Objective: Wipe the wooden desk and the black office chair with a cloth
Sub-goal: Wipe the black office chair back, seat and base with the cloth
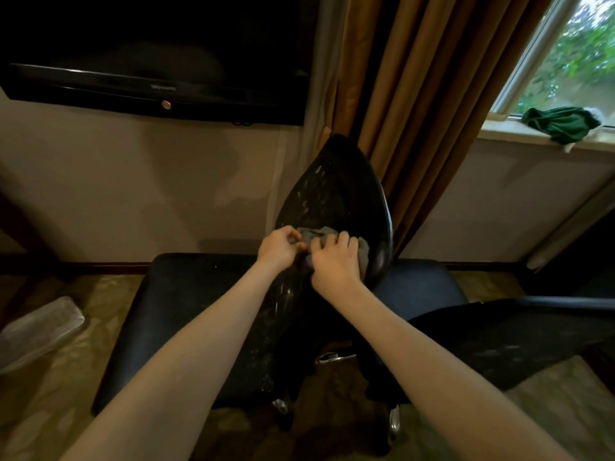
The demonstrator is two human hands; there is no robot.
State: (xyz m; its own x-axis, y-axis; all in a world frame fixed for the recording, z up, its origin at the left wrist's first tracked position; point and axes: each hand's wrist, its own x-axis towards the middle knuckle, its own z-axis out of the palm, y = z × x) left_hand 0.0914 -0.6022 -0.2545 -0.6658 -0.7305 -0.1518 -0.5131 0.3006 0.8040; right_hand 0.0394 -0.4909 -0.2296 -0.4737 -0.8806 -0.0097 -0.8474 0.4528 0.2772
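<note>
Bunching grey cloth point(363, 250) w/ both hands against black office chair point(332, 191) backrest: left hand point(278, 250) pinches it, right hand point(334, 262) curls fingers round it. Soft, light, limp; prob. best held in a wad.

The cloth point(314, 232) is mostly hidden under the left hand point(278, 249) and right hand point(336, 261), the TV point(149, 61) runs off the top and left edges with its lettering point(163, 87) too blurred to read, the window point(579, 51) is cut by the right edge, and the chair point(332, 194) covers most of its base point(394, 424).
</note>
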